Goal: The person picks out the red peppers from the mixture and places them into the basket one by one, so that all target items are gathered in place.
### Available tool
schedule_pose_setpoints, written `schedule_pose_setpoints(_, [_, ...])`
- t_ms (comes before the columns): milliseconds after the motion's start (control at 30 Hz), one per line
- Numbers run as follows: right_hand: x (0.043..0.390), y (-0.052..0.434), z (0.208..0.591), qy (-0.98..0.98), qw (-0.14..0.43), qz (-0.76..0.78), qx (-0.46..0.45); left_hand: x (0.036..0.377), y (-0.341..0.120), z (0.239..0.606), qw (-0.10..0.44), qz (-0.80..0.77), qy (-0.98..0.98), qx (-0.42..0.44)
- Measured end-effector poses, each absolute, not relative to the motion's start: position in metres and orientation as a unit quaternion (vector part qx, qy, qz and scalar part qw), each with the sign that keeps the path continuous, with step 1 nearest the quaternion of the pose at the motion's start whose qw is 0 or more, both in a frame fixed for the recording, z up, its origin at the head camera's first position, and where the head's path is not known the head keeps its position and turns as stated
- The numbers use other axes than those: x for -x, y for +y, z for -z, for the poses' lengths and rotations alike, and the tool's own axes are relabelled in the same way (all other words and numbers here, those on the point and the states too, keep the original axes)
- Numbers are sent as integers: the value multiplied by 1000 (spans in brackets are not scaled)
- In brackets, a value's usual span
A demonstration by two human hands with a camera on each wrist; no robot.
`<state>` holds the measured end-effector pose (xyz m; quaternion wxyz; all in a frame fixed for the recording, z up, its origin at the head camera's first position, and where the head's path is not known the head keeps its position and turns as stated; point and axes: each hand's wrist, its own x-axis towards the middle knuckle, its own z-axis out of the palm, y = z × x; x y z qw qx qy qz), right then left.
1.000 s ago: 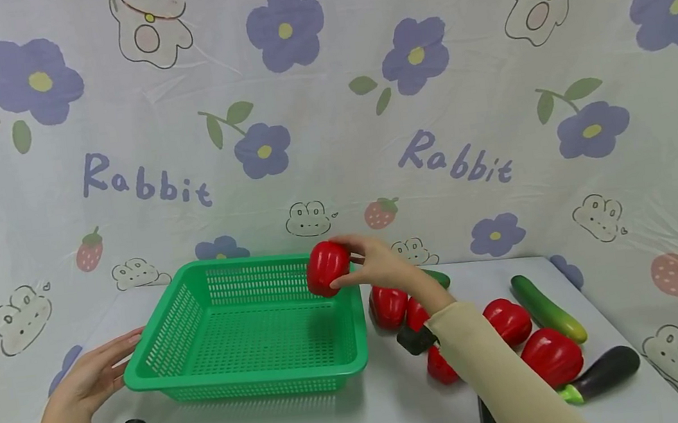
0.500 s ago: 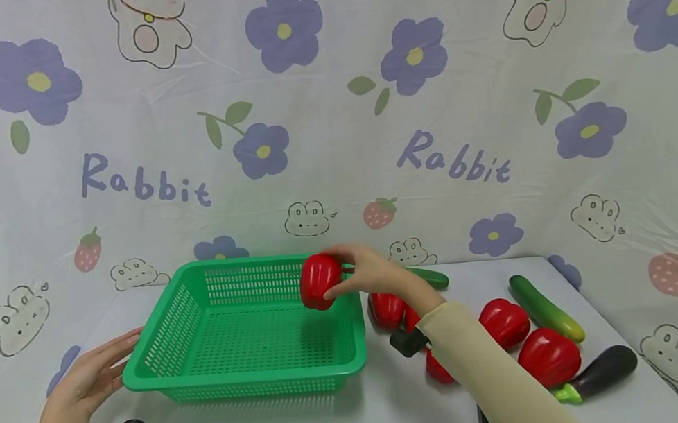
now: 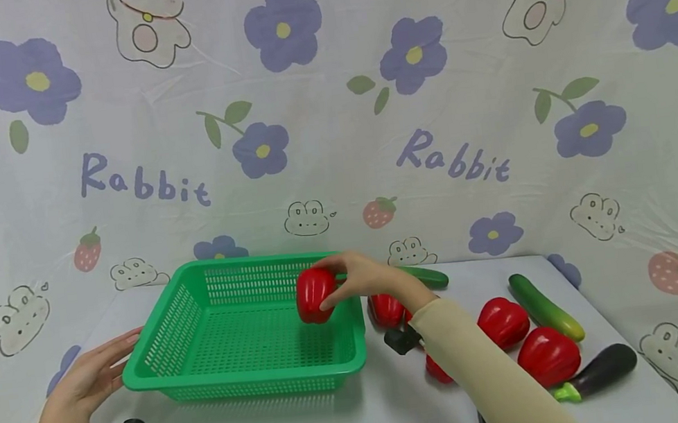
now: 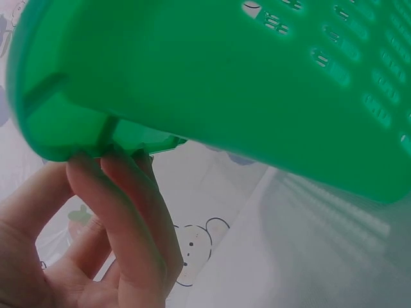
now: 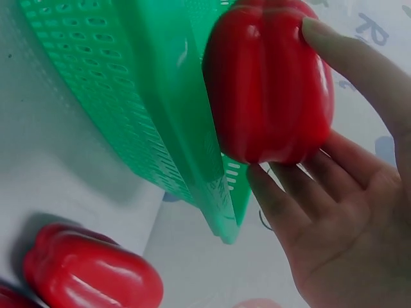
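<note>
Pepper (image 3: 314, 297) in grip of right hand (image 3: 357, 276) over basket (image 3: 251, 319), relaxed left hand (image 3: 91, 379) against its rim (image 3: 135, 359)

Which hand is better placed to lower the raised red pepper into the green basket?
Probably the right hand: it grips the red pepper over the right end of the green basket. The left hand touches the basket at its left end and holds no pepper.

Your sleeves (image 3: 489, 369) are plain beige, your basket (image 3: 251, 377) green, your bell pepper (image 3: 314, 296) red. You see a green cucumber (image 3: 544, 307) fading to yellow, a purple-black, green-capped eggplant (image 3: 605, 371), and a white cloth (image 3: 336, 135) patterned with yellow-centred purple flowers (image 3: 282, 19), pink strawberries (image 3: 88, 255) and line-drawn rabbits (image 3: 307, 223).
</note>
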<state>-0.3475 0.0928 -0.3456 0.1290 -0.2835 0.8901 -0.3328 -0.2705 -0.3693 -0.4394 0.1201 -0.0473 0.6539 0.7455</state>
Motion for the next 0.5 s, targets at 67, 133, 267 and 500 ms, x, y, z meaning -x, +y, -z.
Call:
schedule_pose_setpoints(67, [348,93,346,891,137,326,285,270,-369,439,122,-747,652,46])
schedule_pose_setpoints(133, [348,93,346,891,144,321,287,270,-368,439,124,-748,651,44])
schedule_pose_setpoints(267, [349,93,346,890,159,315,290,270,-368,438,122,-748,651,40])
schedule_pose_setpoints(500, [349,92,347,884,182,313,296,269,-367,435,125,-742,657,51])
